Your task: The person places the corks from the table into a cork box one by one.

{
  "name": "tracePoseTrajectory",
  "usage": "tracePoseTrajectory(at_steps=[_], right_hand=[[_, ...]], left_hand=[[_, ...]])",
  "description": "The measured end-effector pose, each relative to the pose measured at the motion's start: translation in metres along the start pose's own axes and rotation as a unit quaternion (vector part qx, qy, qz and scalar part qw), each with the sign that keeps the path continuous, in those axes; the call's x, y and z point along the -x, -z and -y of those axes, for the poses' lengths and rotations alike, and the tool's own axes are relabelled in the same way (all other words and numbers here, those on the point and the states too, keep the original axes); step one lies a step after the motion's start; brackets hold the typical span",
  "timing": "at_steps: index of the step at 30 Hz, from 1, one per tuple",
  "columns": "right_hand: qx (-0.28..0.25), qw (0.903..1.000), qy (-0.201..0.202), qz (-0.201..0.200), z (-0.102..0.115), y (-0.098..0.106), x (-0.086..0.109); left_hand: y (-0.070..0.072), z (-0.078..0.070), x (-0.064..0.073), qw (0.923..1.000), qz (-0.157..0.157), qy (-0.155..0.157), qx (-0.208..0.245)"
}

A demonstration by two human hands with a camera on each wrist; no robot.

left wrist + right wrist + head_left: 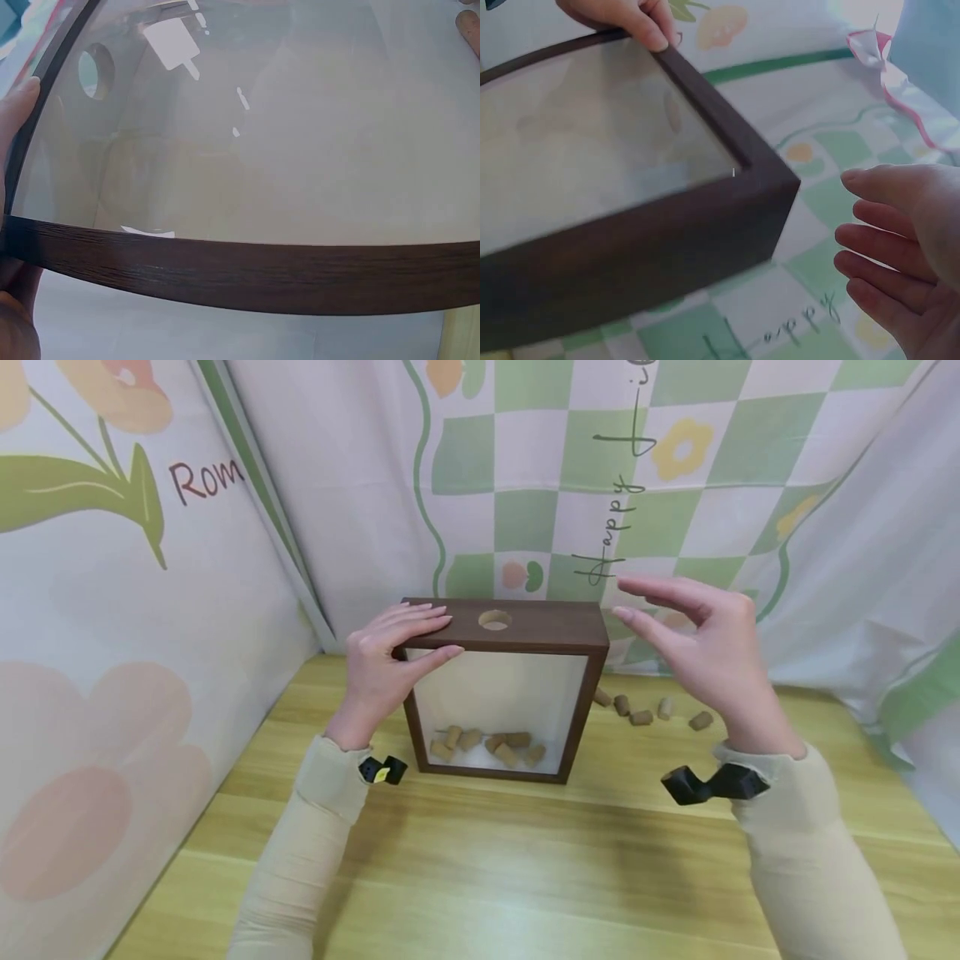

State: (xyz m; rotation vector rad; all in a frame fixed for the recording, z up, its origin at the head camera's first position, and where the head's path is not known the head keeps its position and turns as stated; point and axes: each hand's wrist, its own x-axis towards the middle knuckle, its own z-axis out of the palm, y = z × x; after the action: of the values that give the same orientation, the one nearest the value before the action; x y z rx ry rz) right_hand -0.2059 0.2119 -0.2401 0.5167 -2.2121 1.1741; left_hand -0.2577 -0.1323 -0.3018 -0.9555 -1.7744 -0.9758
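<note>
A dark brown wooden shadow box (555, 625) with a clear front stands upright on the table. Its top has a round hole (495, 621), and several corks (507, 753) lie along the bottom inside. My left hand (390, 647) grips the box's upper left corner, thumb over the front edge and fingers across the top. In the left wrist view that thumb (19, 109) rests at the frame beside the hole. Just off the upper right corner, my right hand (708, 643) is raised with nothing in it, thumb and fingers apart; the right wrist view shows a gap between it and the box (769, 195).
Several loose corks (641, 718) lie on the wooden table (480, 868) behind and right of the box. A checked green-and-white curtain (525, 452) hangs close behind, and a flowered cloth (112, 652) borders the table on the left.
</note>
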Motion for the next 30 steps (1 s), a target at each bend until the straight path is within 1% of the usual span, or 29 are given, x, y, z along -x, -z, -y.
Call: tracePoseTrajectory(at_steps=[5,9,13,17,21,25,30], right_hand=[[0.010,0.9986,-0.051,-0.001,-0.028,0.014,0.013],[0.034,0.9939,-0.103,0.019,-0.054,0.021,0.024],[0.056,0.9834,-0.164,0.054,-0.084,0.025,0.036],[0.069,0.9735,-0.200,0.087,-0.119,0.023,0.048],[0.083,0.9682,-0.211,0.106,-0.151,0.014,0.059],[0.092,0.9661,-0.207,0.123,-0.177,0.005,0.071],[0.087,0.9606,-0.209,0.161,-0.202,-0.004,0.083]], left_hand=[[0.000,-0.001,0.000,1.0000,0.002,0.001,-0.002],[0.000,-0.001,0.000,1.0000,0.004,0.001,-0.005],[0.000,-0.001,0.000,1.0000,0.002,0.007,-0.002],[0.000,-0.002,0.000,0.9999,0.001,0.013,0.003],[0.000,-0.002,0.000,0.9999,0.002,0.014,0.002],[0.001,-0.002,0.000,0.9999,0.003,0.015,0.001],[0.002,-0.003,-0.001,0.9997,0.014,0.017,-0.009]])
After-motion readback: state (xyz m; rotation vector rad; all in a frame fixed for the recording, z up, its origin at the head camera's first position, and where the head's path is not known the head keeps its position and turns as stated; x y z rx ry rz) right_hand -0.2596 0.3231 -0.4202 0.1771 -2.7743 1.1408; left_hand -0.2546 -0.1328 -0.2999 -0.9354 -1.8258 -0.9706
